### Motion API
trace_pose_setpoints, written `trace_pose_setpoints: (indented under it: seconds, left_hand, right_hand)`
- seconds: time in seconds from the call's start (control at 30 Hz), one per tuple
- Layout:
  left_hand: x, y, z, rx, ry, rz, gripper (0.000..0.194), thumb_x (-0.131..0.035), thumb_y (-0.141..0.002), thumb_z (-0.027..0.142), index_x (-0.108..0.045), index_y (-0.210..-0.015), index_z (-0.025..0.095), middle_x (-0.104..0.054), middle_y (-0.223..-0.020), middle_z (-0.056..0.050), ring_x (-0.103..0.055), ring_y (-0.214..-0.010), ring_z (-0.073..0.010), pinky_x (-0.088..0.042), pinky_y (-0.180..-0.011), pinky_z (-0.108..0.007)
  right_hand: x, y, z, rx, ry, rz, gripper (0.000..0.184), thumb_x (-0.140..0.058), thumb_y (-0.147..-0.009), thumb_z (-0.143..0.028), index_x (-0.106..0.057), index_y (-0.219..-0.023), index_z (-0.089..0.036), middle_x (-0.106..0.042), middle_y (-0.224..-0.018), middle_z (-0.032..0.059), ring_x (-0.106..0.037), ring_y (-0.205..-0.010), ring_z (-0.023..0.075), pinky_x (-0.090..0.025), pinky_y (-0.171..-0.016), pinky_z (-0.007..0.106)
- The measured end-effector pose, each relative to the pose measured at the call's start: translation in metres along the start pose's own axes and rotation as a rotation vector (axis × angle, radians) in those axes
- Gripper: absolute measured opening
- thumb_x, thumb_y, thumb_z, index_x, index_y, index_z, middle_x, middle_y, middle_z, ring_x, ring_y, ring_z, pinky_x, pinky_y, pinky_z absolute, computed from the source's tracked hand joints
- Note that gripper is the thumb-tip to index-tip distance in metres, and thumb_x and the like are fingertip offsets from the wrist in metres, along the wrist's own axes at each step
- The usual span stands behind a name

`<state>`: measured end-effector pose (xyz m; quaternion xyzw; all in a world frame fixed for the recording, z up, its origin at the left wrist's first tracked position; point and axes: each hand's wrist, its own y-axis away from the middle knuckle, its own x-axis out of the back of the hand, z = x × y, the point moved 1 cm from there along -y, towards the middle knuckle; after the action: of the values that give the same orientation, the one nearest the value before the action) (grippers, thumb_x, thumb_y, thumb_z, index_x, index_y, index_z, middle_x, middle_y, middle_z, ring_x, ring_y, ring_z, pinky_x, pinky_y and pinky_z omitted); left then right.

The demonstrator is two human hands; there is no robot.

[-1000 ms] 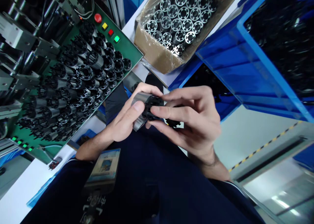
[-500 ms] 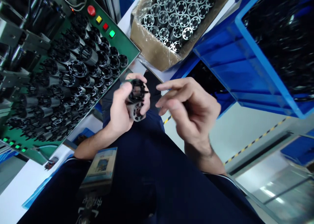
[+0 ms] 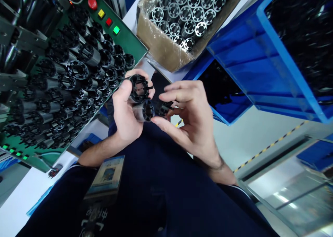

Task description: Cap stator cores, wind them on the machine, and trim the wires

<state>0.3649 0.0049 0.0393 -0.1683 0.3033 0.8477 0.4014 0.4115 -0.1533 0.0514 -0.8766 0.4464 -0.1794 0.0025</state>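
My left hand [image 3: 127, 108] is wrapped round two short cylinders that look like motor stator cores. The upper stator core [image 3: 132, 91] ends in a black slotted plastic ring with thin prongs. Just below it, the lower stator core [image 3: 142, 111] shows its grey metal side and a dark slotted end facing right. My right hand [image 3: 192, 115] is curled close beside them, its thumb tip at the lower core's end. A black pronged plastic piece [image 3: 162, 108] sits between its fingers and thumb, partly hidden by them.
At left, a green machine table [image 3: 135, 44] carries rows of similar cores and lit buttons. A plastic-lined cardboard box [image 3: 166, 53] of bare metal cores stands ahead. Blue bins [image 3: 241, 63] with black parts are at right. A badge [image 3: 106, 176] hangs on my chest.
My right hand has come left to the cores, and a black pronged piece now shows in its fingers. My left hand has shifted slightly left, turning the lower core's end more to the right.
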Motion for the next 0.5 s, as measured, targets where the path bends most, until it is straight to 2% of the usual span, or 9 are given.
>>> trace_pose_setpoints:
  seconds: [0.07,0.13,0.23,0.3,0.37,0.5]
  left_hand:
    - [-0.002,0.003,0.004,-0.018,-0.031,0.019,0.041,-0.065,-0.108,0.069,-0.069,-0.109,0.029,-0.058,-0.095,-0.006,-0.058,-0.086,-0.0251,-0.055,-0.080,-0.041]
    - [-0.002,0.006,0.005,-0.008,-0.052,0.008,0.050,-0.061,-0.109,0.079,-0.069,-0.114,0.030,-0.062,-0.101,-0.008,-0.065,-0.091,-0.0284,-0.058,-0.082,-0.045]
    - [0.003,0.006,0.001,0.002,-0.065,-0.028,0.057,-0.060,-0.106,0.089,-0.069,-0.123,0.036,-0.070,-0.112,-0.010,-0.075,-0.111,-0.0362,-0.062,-0.087,-0.048]
    - [0.009,0.005,-0.004,-0.030,-0.099,-0.024,0.061,-0.063,-0.100,0.095,-0.069,-0.124,0.038,-0.075,-0.115,-0.010,-0.077,-0.123,-0.0402,-0.064,-0.088,-0.048]
    - [0.013,0.003,-0.008,-0.064,-0.130,-0.024,0.070,-0.059,-0.098,0.101,-0.070,-0.126,0.038,-0.077,-0.117,-0.011,-0.076,-0.130,-0.0427,-0.064,-0.090,-0.049]
    - [0.013,0.006,-0.008,-0.104,-0.114,-0.025,0.075,-0.050,-0.102,0.104,-0.072,-0.127,0.036,-0.077,-0.115,-0.011,-0.079,-0.127,-0.0422,-0.064,-0.090,-0.048]
  right_hand:
    - [-0.003,0.003,0.001,-0.016,0.027,0.043,0.045,-0.096,-0.107,-0.041,-0.079,-0.149,-0.039,-0.080,-0.134,0.0088,-0.080,-0.106,0.0284,-0.075,-0.064,0.038]
    - [-0.009,0.007,0.004,-0.010,0.033,0.051,0.045,-0.097,-0.107,-0.047,-0.081,-0.149,-0.040,-0.084,-0.129,0.0068,-0.079,-0.092,0.0261,-0.077,-0.065,0.040]
    - [-0.017,0.009,0.011,-0.011,0.013,0.021,0.046,-0.097,-0.106,-0.050,-0.083,-0.148,-0.037,-0.084,-0.141,0.0096,-0.082,-0.098,0.0266,-0.078,-0.067,0.039]
    - [-0.018,0.010,0.014,0.000,0.003,-0.009,0.053,-0.100,-0.104,-0.050,-0.084,-0.152,-0.034,-0.082,-0.149,0.0122,-0.083,-0.105,0.0272,-0.079,-0.069,0.037]
    - [-0.018,0.010,0.016,0.028,-0.016,-0.019,0.058,-0.101,-0.103,-0.047,-0.084,-0.156,-0.034,-0.083,-0.147,0.0113,-0.081,-0.100,0.0246,-0.079,-0.070,0.035]
    - [-0.016,0.008,0.014,0.069,-0.075,0.032,0.058,-0.100,-0.103,-0.031,-0.084,-0.158,-0.042,-0.087,-0.125,0.0054,-0.077,-0.085,0.0228,-0.078,-0.074,0.039]
